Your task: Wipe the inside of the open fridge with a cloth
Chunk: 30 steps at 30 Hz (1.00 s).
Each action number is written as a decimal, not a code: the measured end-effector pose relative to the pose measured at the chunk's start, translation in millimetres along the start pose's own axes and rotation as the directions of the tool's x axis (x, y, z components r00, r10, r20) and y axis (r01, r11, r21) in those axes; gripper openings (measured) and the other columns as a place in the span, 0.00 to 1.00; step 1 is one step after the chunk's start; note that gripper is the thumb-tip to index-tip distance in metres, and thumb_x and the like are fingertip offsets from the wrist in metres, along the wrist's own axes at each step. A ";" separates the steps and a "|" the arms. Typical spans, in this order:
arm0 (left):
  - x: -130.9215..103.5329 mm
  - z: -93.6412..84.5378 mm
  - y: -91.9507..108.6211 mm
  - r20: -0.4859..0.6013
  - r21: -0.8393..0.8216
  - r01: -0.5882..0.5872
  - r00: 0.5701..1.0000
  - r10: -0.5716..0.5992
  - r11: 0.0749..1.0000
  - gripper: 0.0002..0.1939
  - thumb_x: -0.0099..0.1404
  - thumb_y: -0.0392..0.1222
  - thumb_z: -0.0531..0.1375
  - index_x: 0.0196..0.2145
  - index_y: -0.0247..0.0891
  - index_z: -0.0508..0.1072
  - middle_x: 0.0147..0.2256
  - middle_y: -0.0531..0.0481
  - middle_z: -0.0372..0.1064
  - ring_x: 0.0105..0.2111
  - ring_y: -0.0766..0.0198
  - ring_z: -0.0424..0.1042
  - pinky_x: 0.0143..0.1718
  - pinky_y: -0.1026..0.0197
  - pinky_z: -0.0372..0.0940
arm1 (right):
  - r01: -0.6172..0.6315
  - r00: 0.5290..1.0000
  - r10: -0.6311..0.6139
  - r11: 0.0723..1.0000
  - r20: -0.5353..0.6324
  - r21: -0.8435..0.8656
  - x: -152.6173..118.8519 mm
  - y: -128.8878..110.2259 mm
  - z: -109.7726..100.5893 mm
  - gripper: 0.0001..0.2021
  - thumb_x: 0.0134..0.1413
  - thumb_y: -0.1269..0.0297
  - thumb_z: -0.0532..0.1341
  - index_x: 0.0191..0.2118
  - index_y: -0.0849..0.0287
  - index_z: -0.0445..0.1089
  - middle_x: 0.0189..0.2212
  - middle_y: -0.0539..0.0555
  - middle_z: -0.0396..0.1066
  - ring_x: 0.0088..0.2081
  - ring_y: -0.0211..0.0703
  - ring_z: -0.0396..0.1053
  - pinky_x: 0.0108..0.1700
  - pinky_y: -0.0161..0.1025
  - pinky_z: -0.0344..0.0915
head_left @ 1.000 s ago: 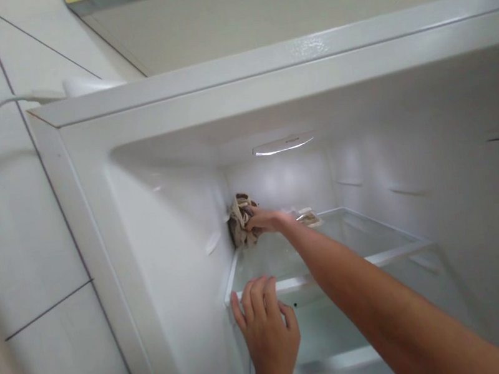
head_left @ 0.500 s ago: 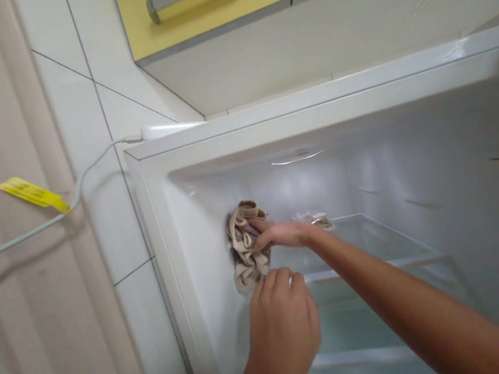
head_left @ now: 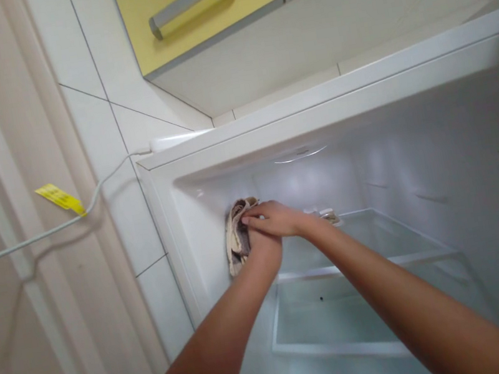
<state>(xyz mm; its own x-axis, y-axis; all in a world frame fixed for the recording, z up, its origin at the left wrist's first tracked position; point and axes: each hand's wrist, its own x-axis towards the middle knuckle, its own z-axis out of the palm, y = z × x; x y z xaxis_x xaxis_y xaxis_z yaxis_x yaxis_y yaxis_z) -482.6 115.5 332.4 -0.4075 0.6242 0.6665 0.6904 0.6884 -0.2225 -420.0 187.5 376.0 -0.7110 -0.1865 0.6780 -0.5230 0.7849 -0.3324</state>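
A crumpled beige and brown cloth point(head_left: 234, 243) is against the left inner wall of an open white fridge point(head_left: 191, 234). My right hand point(head_left: 276, 217) reaches in from the right, its thumb and fingers closed on the cloth's upper right part. Just below it, my left hand point(head_left: 266, 247) is up against the cloth's right side. The left fingers are hidden behind the hand and the cloth, so their grip does not show.
Glass shelves point(head_left: 345, 311) with white edges sit lower in the fridge, a small dark speck on one. A small clear-and-beige item point(head_left: 330, 217) lies near the back. Yellow cabinets point(head_left: 205, 23) hang above. A white cord point(head_left: 48, 233) with a yellow tag runs at left.
My left hand has moved up from the cloth's lower edge to beside my right hand. The cloth is folded differently and bunched more narrowly. The view has shifted slightly.
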 end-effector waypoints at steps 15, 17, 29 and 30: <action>-100.5 -59.5 -30.7 0.095 0.335 -0.187 0.982 0.164 0.924 0.25 0.59 0.28 0.55 0.53 0.37 0.76 0.62 0.35 0.65 0.64 0.42 0.59 0.64 0.39 0.49 | -0.539 0.774 0.105 0.628 -0.625 -0.562 -233.5 98.2 -3.8 0.16 0.66 0.63 0.51 0.44 0.61 0.76 0.44 0.59 0.79 0.45 0.50 0.75 0.52 0.45 0.65; -114.6 -73.9 -31.6 0.069 0.412 -0.186 0.983 0.173 0.892 0.24 0.61 0.26 0.51 0.51 0.34 0.78 0.60 0.34 0.67 0.62 0.42 0.61 0.63 0.39 0.52 | -0.496 0.765 0.000 0.637 -0.644 -0.589 -245.9 100.3 2.2 0.13 0.65 0.65 0.53 0.44 0.60 0.75 0.42 0.57 0.80 0.44 0.49 0.74 0.54 0.47 0.62; -67.7 -36.1 -23.4 0.243 0.519 -0.203 0.966 0.084 0.830 0.23 0.62 0.32 0.53 0.54 0.34 0.75 0.64 0.33 0.60 0.65 0.41 0.55 0.66 0.36 0.42 | -0.363 0.768 -0.169 0.680 -0.618 -0.637 -264.4 106.4 7.6 0.09 0.63 0.69 0.57 0.45 0.58 0.74 0.42 0.55 0.79 0.44 0.46 0.71 0.56 0.47 0.58; -54.9 -25.5 -25.0 0.276 0.490 -0.206 0.958 0.073 0.847 0.22 0.62 0.32 0.53 0.53 0.34 0.76 0.64 0.33 0.61 0.65 0.42 0.56 0.66 0.37 0.40 | -0.359 0.768 -0.172 0.682 -0.617 -0.637 -264.4 106.9 7.7 0.09 0.63 0.70 0.57 0.45 0.58 0.74 0.42 0.54 0.79 0.44 0.45 0.71 0.56 0.47 0.58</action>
<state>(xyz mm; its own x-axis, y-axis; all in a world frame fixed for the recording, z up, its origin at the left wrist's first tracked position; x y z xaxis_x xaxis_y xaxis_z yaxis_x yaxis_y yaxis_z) -462.3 54.6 319.5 -0.5048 0.7507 0.4262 0.3754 0.6355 -0.6747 -291.5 316.2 156.1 -0.1662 0.0866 0.9823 0.1976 0.9788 -0.0529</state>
